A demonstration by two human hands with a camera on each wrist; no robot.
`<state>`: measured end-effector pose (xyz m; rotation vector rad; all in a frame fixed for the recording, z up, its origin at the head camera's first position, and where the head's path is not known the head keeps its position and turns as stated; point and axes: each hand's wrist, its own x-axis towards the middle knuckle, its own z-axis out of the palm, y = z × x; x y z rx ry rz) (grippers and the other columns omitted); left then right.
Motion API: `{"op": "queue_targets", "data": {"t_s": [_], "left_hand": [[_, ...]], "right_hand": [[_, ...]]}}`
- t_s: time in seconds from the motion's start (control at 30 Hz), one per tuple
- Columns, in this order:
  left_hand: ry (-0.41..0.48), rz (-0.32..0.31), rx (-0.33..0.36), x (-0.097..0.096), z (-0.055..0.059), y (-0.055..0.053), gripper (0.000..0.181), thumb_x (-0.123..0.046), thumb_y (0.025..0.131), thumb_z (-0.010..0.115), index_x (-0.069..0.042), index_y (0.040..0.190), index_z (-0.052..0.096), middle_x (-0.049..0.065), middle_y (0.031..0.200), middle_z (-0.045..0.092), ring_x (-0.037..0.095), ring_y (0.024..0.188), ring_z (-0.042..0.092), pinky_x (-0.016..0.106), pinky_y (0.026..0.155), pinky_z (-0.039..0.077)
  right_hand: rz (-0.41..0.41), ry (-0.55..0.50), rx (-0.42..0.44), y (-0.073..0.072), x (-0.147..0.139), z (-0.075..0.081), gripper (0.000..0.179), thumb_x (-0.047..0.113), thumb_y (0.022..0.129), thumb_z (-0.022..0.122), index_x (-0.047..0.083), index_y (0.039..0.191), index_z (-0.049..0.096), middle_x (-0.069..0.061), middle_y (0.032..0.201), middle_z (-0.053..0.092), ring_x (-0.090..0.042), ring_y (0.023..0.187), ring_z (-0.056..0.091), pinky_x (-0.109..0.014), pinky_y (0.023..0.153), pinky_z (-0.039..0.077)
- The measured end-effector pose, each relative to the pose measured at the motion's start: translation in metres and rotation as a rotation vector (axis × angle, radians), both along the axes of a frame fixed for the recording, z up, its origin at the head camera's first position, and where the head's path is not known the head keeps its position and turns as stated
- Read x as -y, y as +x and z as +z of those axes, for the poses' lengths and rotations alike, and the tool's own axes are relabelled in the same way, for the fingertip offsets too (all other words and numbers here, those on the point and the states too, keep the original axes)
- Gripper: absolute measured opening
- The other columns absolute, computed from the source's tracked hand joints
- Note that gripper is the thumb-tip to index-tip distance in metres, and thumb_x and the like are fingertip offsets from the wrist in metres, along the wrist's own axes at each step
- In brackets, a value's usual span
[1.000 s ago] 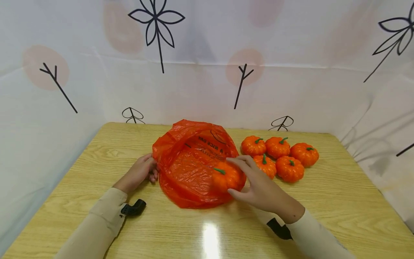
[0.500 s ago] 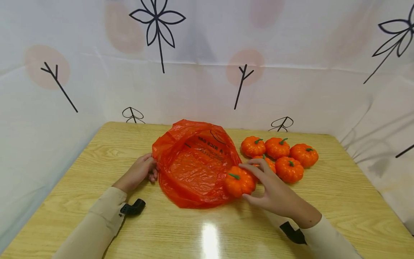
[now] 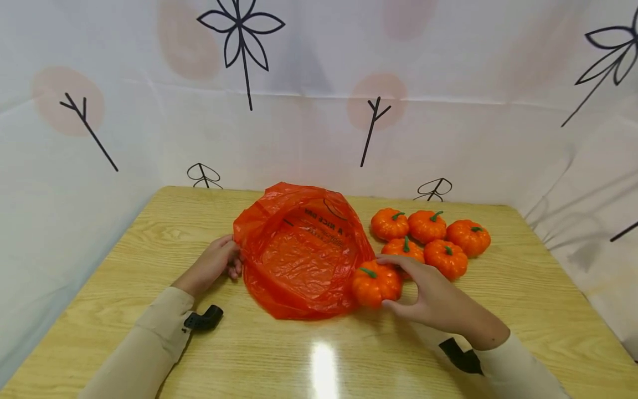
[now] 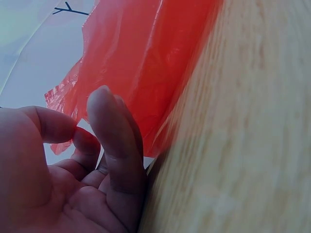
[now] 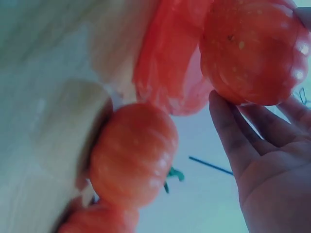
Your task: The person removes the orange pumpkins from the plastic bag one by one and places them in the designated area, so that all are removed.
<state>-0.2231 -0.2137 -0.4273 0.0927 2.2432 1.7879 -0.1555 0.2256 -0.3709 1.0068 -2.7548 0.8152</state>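
Observation:
A red plastic bag (image 3: 304, 266) lies with its wide mouth facing up, printed lettering showing on its inner far side. At its left edge my left hand (image 3: 214, 266) pinches the thin plastic between thumb and forefinger; the left wrist view has the bag (image 4: 131, 63) rising beyond the fingers. My right hand (image 3: 423, 291) grips a small orange pumpkin (image 3: 376, 285) with a green stem, thumb on the near side and fingers on the far side. This pumpkin is at the bag's right rim, overlapping it in the head view. In the right wrist view the held pumpkin (image 5: 252, 51) hangs above the table.
Several more orange pumpkins (image 3: 446, 259) sit grouped on the wooden table (image 3: 523, 288), right of the bag. One pumpkin (image 3: 404, 250) is just behind my right hand. A pale cloth (image 3: 319, 138) with black plant drawings stands behind the table.
My right hand has carried the pumpkin rightward and slightly nearer, from over the bag's opening to its right rim. My left hand keeps its place at the bag's left edge.

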Motion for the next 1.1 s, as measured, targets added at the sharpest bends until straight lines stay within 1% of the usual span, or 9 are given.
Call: {"op": "queue_targets", "data": {"t_s": [0.1,0.17,0.33,0.43,0.5,0.67,0.83,0.97,1.1], "left_hand": [[-0.001,0.005,0.002,0.001,-0.001,0.000,0.017,-0.012,0.099,0.034,-0.002,0.100,0.048,0.006,0.071,0.056,0.014,0.055,0.055,0.029,0.053,0.055],[-0.003,0.007,0.001,0.001,-0.001,-0.001,0.017,-0.012,0.099,0.034,-0.002,0.100,0.049,0.006,0.072,0.056,0.014,0.055,0.055,0.029,0.053,0.055],[-0.004,0.008,0.001,0.002,-0.001,-0.001,0.017,-0.012,0.098,0.035,-0.002,0.100,0.049,0.007,0.073,0.056,0.014,0.056,0.055,0.029,0.053,0.055],[-0.004,0.001,0.000,0.002,-0.001,0.000,0.017,-0.012,0.098,0.035,-0.002,0.101,0.049,0.007,0.074,0.056,0.014,0.056,0.055,0.029,0.053,0.055],[-0.003,0.006,0.006,0.001,-0.001,-0.001,0.017,-0.012,0.098,0.035,-0.003,0.101,0.049,0.007,0.075,0.056,0.014,0.056,0.055,0.028,0.054,0.055],[-0.006,0.002,0.007,0.002,-0.001,-0.002,0.019,-0.013,0.099,0.034,-0.002,0.102,0.049,0.007,0.074,0.056,0.014,0.056,0.055,0.027,0.054,0.054],[-0.004,0.002,0.007,0.001,-0.001,-0.001,0.018,-0.013,0.100,0.034,-0.003,0.103,0.049,0.005,0.073,0.056,0.014,0.056,0.055,0.027,0.054,0.054],[-0.001,-0.002,0.006,0.001,0.000,0.000,0.017,-0.013,0.099,0.034,-0.003,0.102,0.048,0.005,0.073,0.056,0.014,0.056,0.055,0.027,0.054,0.054],[-0.002,-0.012,0.002,0.002,0.000,0.000,0.017,-0.012,0.099,0.034,-0.002,0.102,0.047,0.006,0.073,0.056,0.014,0.056,0.055,0.027,0.054,0.054]], "right_hand": [[-0.013,0.000,-0.003,-0.001,-0.005,0.004,0.067,0.023,0.080,0.084,0.019,0.137,0.050,0.008,0.134,0.061,-0.011,0.115,0.062,-0.033,0.094,0.056],[-0.023,0.001,0.020,-0.001,-0.009,0.008,0.065,0.025,0.081,0.083,0.021,0.137,0.049,0.008,0.134,0.060,-0.011,0.114,0.063,-0.033,0.094,0.055],[-0.037,0.015,0.110,-0.001,-0.014,0.012,0.062,0.028,0.084,0.080,0.023,0.137,0.048,0.005,0.136,0.058,-0.017,0.118,0.062,-0.038,0.098,0.054],[-0.031,0.020,0.128,-0.002,-0.017,0.013,0.062,0.027,0.083,0.081,0.021,0.136,0.048,0.003,0.136,0.057,-0.020,0.121,0.061,-0.044,0.100,0.053],[-0.026,0.018,0.138,-0.002,-0.020,0.013,0.063,0.026,0.082,0.082,0.019,0.135,0.049,0.002,0.135,0.057,-0.021,0.121,0.060,-0.046,0.100,0.053],[-0.024,0.022,0.188,-0.003,-0.026,0.016,0.067,0.028,0.080,0.084,0.019,0.137,0.048,0.000,0.137,0.055,-0.023,0.122,0.060,-0.045,0.100,0.053],[-0.004,0.051,0.197,-0.004,-0.030,0.018,0.070,0.036,0.080,0.084,0.018,0.138,0.049,-0.001,0.137,0.055,-0.022,0.120,0.060,-0.044,0.099,0.053],[-0.003,0.085,0.201,-0.003,-0.033,0.018,0.073,0.038,0.078,0.085,0.019,0.139,0.050,0.000,0.136,0.055,-0.019,0.119,0.059,-0.039,0.097,0.054],[-0.012,0.124,0.219,-0.002,-0.035,0.017,0.075,0.035,0.077,0.085,0.018,0.141,0.050,-0.002,0.138,0.054,-0.023,0.122,0.057,-0.043,0.099,0.053]]}}
